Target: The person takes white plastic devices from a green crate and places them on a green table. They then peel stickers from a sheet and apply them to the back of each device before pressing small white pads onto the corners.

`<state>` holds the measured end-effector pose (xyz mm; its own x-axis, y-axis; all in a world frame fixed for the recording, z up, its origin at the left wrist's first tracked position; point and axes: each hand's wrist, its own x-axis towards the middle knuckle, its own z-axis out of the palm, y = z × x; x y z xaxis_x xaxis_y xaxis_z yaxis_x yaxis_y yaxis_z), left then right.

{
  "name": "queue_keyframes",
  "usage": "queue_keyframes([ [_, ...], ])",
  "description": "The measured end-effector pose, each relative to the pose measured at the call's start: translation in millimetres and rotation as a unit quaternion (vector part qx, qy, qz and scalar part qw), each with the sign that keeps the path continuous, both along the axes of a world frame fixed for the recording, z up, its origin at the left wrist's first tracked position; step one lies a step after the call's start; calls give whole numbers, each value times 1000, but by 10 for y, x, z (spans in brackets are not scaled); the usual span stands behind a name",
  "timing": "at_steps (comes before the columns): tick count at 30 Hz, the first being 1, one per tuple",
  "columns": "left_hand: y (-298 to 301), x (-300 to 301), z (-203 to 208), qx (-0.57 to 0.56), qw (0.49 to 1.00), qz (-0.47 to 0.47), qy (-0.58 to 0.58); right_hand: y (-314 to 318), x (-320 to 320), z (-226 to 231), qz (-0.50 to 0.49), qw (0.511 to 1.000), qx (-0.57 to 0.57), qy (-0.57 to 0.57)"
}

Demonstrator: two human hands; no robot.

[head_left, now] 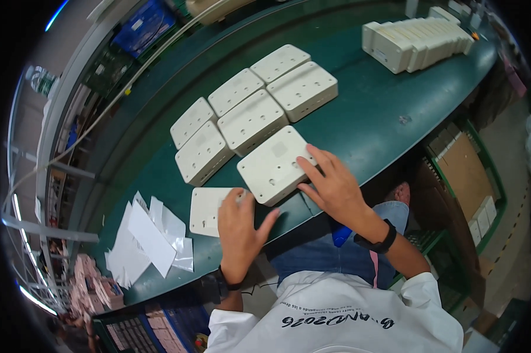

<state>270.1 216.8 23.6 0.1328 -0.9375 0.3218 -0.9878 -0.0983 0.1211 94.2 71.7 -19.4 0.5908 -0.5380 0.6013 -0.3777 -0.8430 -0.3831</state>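
A white plastic box [271,160] with screw holes and keyhole slots lies on the green table, in front of a group of similar white boxes [251,120]. My right hand [336,187] grips its right end, fingers on the top face and thumb at the near side. Left of it, a smaller white box or cover [204,207] lies flat. My left hand [240,229] is over that piece's right edge, slightly blurred, thumb spread from the fingers and nothing visible in it. Whether its fingertips touch the piece I cannot tell.
White paper sheets and clear plastic bags [154,238] lie at the table's left. A row of white housings [415,42] stands at the far right. Green crates [474,170] holding cardboard and white pieces stand beyond the table's right edge. Blue bins [143,26] are up at the back left.
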Motion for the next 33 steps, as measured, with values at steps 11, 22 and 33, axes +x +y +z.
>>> queue_keyframes([
  [11, -782, 168, -220, -91, 975, -152, -133, 592, -1464, -791, -247, 929, 106, -254],
  [22, -1329, -834, -140, -61, 938, -224, -259, 3781, -3219, -5135, -642, 209, 581, -454],
  [33, -1815, -1506, -512, 23, 957, -222, -185, 2612, -3097, -6369, -649, -5, 485, -586],
])
